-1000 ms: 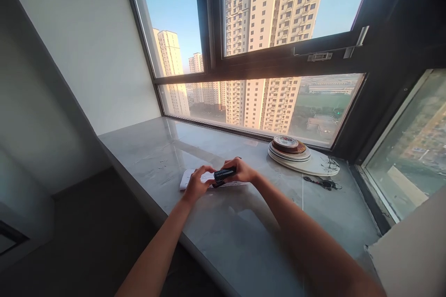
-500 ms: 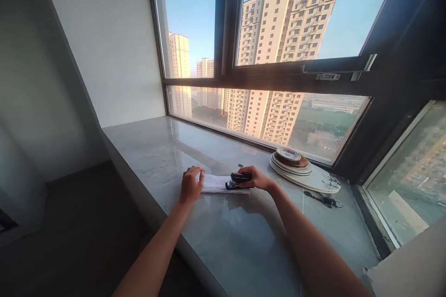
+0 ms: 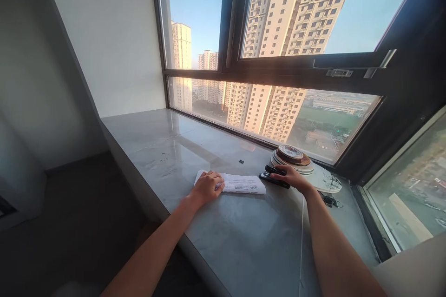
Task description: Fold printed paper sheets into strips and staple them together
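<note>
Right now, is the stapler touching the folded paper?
Apart. The head view shows a strip of bare sill between the stapler, under the right hand, and the right end of the folded paper, which the left hand presses flat.

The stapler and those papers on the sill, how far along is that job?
Looks mostly done: the folded papers lie flat on the stone sill, pinned by the left hand. The right hand rests on the black stapler, set down beside the papers, clear of them, near the stacked plates. No staple is visible from here, so that's unconfirmed.
</note>
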Demonstrator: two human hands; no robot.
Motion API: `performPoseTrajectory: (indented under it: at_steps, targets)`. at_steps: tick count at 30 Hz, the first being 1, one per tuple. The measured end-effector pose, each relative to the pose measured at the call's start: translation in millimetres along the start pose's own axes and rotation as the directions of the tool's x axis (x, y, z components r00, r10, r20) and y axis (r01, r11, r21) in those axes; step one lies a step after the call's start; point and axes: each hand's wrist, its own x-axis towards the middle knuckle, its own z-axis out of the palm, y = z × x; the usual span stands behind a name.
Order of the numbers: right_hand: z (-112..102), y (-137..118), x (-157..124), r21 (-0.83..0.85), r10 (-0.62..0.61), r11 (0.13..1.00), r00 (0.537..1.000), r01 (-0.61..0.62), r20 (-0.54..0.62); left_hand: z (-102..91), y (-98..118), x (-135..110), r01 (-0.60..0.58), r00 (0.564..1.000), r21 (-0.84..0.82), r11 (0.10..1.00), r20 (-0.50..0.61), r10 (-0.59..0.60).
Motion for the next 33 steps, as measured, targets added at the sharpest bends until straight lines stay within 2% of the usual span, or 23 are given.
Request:
performPoseTrajectory:
  at_steps: [1,3,4,6,7,8,10,11,12,13,14,16,18,22,25,27,29,31,33]
  targets:
    - [2,-6,4,-0.037,-0.010,0.999,0.999,0.008,-0.053,-1.5,1,1,-0.012,1.000,-0.009,1.000,-0.016,0.012]
    - [15,-28,14,-0.153,-0.071,0.988,0.969,0.035,-0.238,-5.3,0,1,-0.006,0.995,-0.021,1.000,-0.099,0.004]
    - [27,-43,19,-0.207,-0.154,0.972,0.965,0.109,-0.214,-7.6,-1,2,0.015,0.987,-0.024,1.000,-0.161,-0.019]
    - [60,-71,29,-0.261,-0.328,0.913,0.944,0.312,-0.019,-12.4,-5,1,0.085,0.953,-0.038,0.996,-0.288,-0.092]
    - [79,-83,34,-0.284,-0.363,0.887,0.930,0.364,0.058,-15.0,-9,0,0.127,0.929,-0.048,0.991,-0.343,-0.135]
    - [96,-92,38,-0.332,-0.330,0.878,0.939,0.344,0.100,-18.0,-15,-2,0.166,0.906,-0.057,0.984,-0.386,-0.175]
    - [124,-99,47,-0.469,-0.082,0.872,0.986,0.142,0.146,-25.1,-33,-9,0.234,0.879,-0.066,0.970,-0.411,-0.240]
    - [133,-98,52,-0.518,0.062,0.854,0.980,0.045,0.188,-29.2,-45,-12,0.276,0.874,-0.072,0.959,-0.396,-0.281]
    - [140,-96,57,-0.545,0.155,0.838,0.963,-0.011,0.219,-33.6,-59,-17,0.319,0.873,-0.078,0.945,-0.365,-0.325]
    - [145,-94,62,-0.559,0.218,0.828,0.941,-0.038,0.259,-38.0,-74,-21,0.377,0.861,-0.093,0.922,-0.331,-0.386]
    - [150,-93,67,-0.558,0.242,0.829,0.923,-0.035,0.300,-42.0,-88,-24,0.454,0.826,-0.132,0.881,-0.309,-0.471]
    - [161,-99,77,-0.532,0.218,0.846,0.897,0.022,0.384,-47.2,-114,-30,0.546,0.760,-0.181,0.818,-0.304,-0.575]
    - [180,-116,84,-0.485,0.158,0.868,0.868,0.105,0.470,-48.0,-131,-32,0.584,0.723,-0.220,0.781,-0.296,-0.624]
    - [235,-172,92,-0.350,0.008,0.904,0.810,0.244,0.587,-43.1,-140,-31,0.599,0.707,-0.242,0.763,-0.287,-0.646]
    - [268,-210,94,-0.280,-0.056,0.920,0.799,0.274,0.598,-42.0,-139,-31,0.599,0.704,-0.229,0.767,-0.306,-0.641]
    - [277,-225,94,-0.247,-0.084,0.928,0.803,0.278,0.590,-43.2,-139,-31,0.598,0.706,-0.211,0.773,-0.318,-0.633]
    - [274,-232,93,-0.220,-0.116,0.933,0.816,0.286,0.566,-45.3,-139,-32,0.594,0.712,-0.190,0.782,-0.327,-0.621]
    - [259,-229,91,-0.198,-0.170,0.930,0.840,0.310,0.516,-47.5,-136,-34,0.581,0.726,-0.163,0.797,-0.338,-0.598]
    - [229,-215,88,-0.190,-0.235,0.921,0.873,0.341,0.428,-48.8,-127,-35,0.549,0.757,-0.124,0.826,-0.345,-0.555]
